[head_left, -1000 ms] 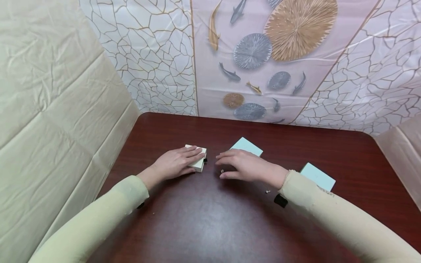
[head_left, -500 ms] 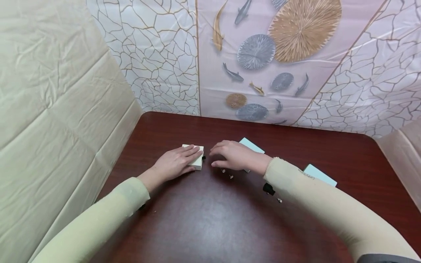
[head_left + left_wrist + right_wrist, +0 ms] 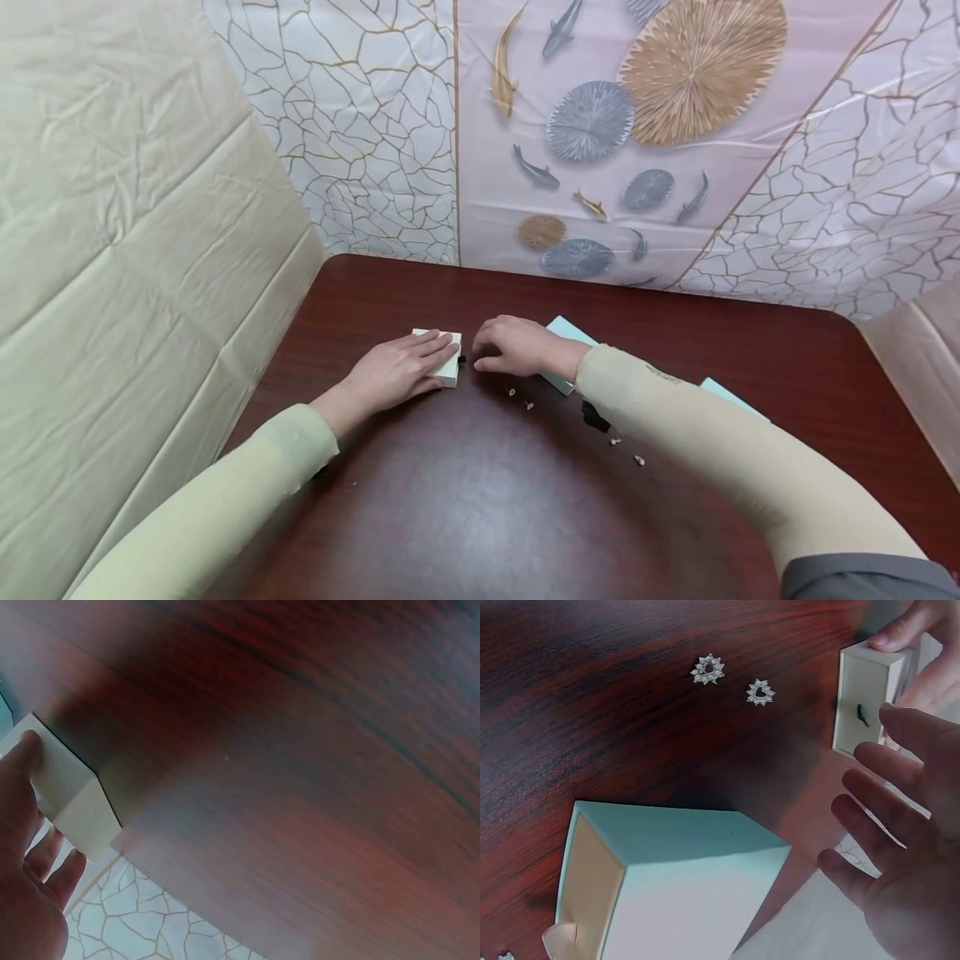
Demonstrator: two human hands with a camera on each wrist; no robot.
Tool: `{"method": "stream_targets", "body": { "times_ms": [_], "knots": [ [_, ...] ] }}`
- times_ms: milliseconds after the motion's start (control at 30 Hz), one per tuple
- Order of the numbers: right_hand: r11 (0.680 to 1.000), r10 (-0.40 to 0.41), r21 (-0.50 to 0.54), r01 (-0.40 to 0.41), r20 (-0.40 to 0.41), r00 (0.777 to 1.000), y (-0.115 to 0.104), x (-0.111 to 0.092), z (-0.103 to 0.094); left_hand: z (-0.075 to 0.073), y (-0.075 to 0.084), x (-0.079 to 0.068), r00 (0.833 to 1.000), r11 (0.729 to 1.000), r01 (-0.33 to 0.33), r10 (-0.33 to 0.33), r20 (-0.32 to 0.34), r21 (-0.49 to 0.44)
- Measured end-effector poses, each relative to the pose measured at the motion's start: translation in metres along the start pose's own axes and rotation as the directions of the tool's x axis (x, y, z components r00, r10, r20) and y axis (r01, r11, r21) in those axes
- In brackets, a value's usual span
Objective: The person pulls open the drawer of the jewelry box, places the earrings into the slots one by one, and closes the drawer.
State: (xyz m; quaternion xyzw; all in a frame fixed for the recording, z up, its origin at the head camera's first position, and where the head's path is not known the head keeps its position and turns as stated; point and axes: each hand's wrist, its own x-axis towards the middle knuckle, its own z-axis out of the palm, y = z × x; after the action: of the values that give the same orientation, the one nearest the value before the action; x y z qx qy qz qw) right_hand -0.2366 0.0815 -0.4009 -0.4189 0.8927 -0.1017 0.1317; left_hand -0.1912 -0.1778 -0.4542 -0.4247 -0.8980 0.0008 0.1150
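Note:
A small white drawer-style box (image 3: 450,372) with a black pull tab (image 3: 862,715) lies on the table under my left hand (image 3: 396,372). That hand grips it, the fingers across its top and the thumb against its near side. My right hand (image 3: 512,345) hovers just right of the tab, fingers loosely bent, holding nothing; the right wrist view shows a gap between fingertips and box. Two sparkling stud earrings, one flower-shaped (image 3: 708,669) and one with a heart-like centre (image 3: 760,692), lie near the right hand.
A mint-green box (image 3: 697,885) with a pale ribbon tab (image 3: 561,939) stands behind the right wrist. Another mint box (image 3: 729,395) is partly hidden by the right sleeve. More small earrings (image 3: 639,460) lie below that forearm. Patterned cloth (image 3: 360,125) hangs behind the table.
My right hand has moved left, from over the earrings and mint box toward the white box's tab, uncovering the earrings. The left hand stays on the white box.

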Motion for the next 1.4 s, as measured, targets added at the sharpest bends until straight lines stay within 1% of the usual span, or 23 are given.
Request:
{"method": "stream_targets", "body": {
  "times_ms": [67, 233, 500, 733, 933, 1033, 1200, 1400],
  "knots": [
    [1.000, -0.002, 0.017, 0.003, -0.001, 1.000, 0.001, 0.004, 0.002, 0.000, -0.001, -0.001, 1.000, 1.000, 0.006, -0.006, 0.008, 0.002],
    [0.996, 0.033, 0.077, -0.034, 0.008, 0.999, 0.004, 0.013, 0.006, 0.000, -0.002, -0.003, 1.000, 1.000, 0.006, -0.006, 0.015, -0.003],
    [0.988, 0.076, 0.138, -0.071, -0.030, 0.997, 0.006, 0.024, 0.011, 0.001, -0.005, -0.004, 1.000, 1.000, -0.003, 0.003, -0.012, 0.000],
    [0.985, 0.091, 0.152, -0.084, -0.037, 0.995, 0.006, 0.031, 0.018, 0.002, -0.006, -0.005, 1.000, 1.000, -0.005, 0.005, -0.026, 0.008],
    [0.980, 0.119, 0.165, -0.113, -0.029, 0.992, 0.006, 0.033, 0.022, 0.004, -0.007, -0.006, 0.999, 1.000, -0.010, 0.010, -0.034, 0.009],
    [0.981, 0.118, 0.161, -0.111, -0.038, 0.992, 0.006, 0.034, 0.024, 0.005, -0.008, -0.005, 0.999, 1.000, -0.013, 0.013, -0.033, 0.012],
    [0.983, 0.112, 0.151, -0.103, -0.048, 0.993, 0.005, 0.036, 0.027, 0.005, -0.008, -0.004, 1.000, 1.000, -0.013, 0.013, -0.027, 0.008],
    [0.983, 0.113, 0.150, -0.103, -0.065, 0.991, 0.006, 0.037, 0.029, 0.003, -0.006, -0.004, 1.000, 1.000, -0.005, 0.005, -0.004, 0.000]
  ]
}}
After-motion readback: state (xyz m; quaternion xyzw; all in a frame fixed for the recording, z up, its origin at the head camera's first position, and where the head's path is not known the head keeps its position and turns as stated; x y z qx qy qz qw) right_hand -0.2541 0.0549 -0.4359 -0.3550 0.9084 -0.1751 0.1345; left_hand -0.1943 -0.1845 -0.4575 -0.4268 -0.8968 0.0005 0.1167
